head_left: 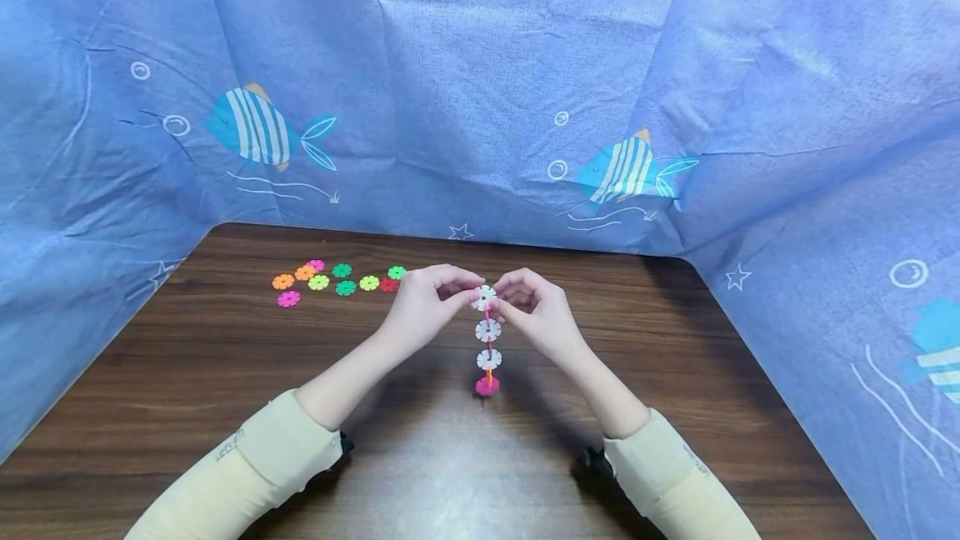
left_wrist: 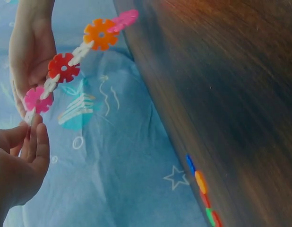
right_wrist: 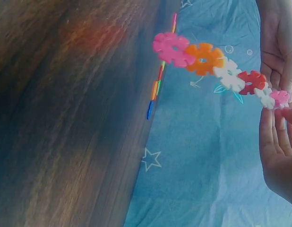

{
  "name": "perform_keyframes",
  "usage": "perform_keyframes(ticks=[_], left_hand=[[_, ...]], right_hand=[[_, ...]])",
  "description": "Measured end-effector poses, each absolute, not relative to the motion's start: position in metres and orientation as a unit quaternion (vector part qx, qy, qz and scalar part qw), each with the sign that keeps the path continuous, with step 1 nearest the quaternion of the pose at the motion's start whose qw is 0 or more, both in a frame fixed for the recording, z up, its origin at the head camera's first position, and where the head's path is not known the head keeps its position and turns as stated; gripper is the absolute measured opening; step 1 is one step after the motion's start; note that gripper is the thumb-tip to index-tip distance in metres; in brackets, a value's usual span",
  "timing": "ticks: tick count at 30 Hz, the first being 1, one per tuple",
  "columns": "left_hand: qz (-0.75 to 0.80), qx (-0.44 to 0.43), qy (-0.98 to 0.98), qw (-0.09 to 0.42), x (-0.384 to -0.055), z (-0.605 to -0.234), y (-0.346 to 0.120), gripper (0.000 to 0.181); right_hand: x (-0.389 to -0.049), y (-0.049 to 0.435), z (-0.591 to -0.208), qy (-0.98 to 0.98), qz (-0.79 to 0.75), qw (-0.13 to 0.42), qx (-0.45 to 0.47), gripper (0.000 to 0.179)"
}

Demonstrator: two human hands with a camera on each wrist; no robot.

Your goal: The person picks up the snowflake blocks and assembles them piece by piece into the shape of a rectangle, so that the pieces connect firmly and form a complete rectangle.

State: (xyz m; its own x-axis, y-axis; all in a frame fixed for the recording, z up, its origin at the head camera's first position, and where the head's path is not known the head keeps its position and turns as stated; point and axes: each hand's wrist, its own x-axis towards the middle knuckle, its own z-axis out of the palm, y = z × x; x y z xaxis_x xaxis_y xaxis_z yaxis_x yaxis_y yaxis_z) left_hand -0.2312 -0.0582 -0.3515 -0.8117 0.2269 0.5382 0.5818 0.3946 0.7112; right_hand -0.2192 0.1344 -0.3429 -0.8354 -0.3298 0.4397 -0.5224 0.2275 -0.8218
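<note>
Notched plastic discs, slotted together edge to edge, form a chain [head_left: 488, 330] hanging upright between my hands. The top white disc [head_left: 483, 298] is pinched by the thumb and fingers of my left hand [head_left: 420, 302]. From the other side my right hand [head_left: 543, 313] holds the same upper end, its thumb by the pink disc [left_wrist: 38, 99] under the white one. Below follow a white disc [left_wrist: 50, 87], a red disc [left_wrist: 64, 68], another white disc [right_wrist: 229, 75], an orange disc [right_wrist: 205, 59] and a pink disc [right_wrist: 173, 49] at the lower end.
Loose discs in pink, orange, yellow-green, green and red [head_left: 345, 287] lie flat at the back left of the dark wooden table [head_left: 225, 373], to the left of my left hand. A blue cloth [head_left: 480, 90] with printed fish stands round the back and sides.
</note>
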Motion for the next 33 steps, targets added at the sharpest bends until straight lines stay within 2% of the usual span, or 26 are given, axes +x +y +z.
perform_keyframes(ticks=[5, 10, 18, 23, 33], left_hand=[[-0.489, -0.234, -0.820, 0.185, -0.242, -0.343, -0.069, 0.013], [-0.458, -0.224, -0.838, 0.193, -0.268, -0.346, -0.089, 0.015], [-0.412, -0.237, -0.876, 0.080, -0.304, -0.378, -0.111, 0.030], [-0.335, -0.247, -0.908, 0.047, -0.317, -0.394, -0.122, 0.034], [-0.262, -0.272, -0.925, -0.033, -0.343, -0.420, -0.140, 0.047]], right_hand=[[-0.229, 0.142, -0.353, -0.770, 0.573, 0.091, 0.266, 0.019], [-0.238, 0.152, -0.361, -0.760, 0.597, 0.079, 0.243, 0.022], [-0.240, 0.161, -0.362, -0.756, 0.619, 0.049, 0.205, 0.025], [-0.230, 0.155, -0.351, -0.751, 0.627, 0.032, 0.204, 0.029], [-0.226, 0.152, -0.347, -0.761, 0.613, 0.034, 0.210, 0.026]])
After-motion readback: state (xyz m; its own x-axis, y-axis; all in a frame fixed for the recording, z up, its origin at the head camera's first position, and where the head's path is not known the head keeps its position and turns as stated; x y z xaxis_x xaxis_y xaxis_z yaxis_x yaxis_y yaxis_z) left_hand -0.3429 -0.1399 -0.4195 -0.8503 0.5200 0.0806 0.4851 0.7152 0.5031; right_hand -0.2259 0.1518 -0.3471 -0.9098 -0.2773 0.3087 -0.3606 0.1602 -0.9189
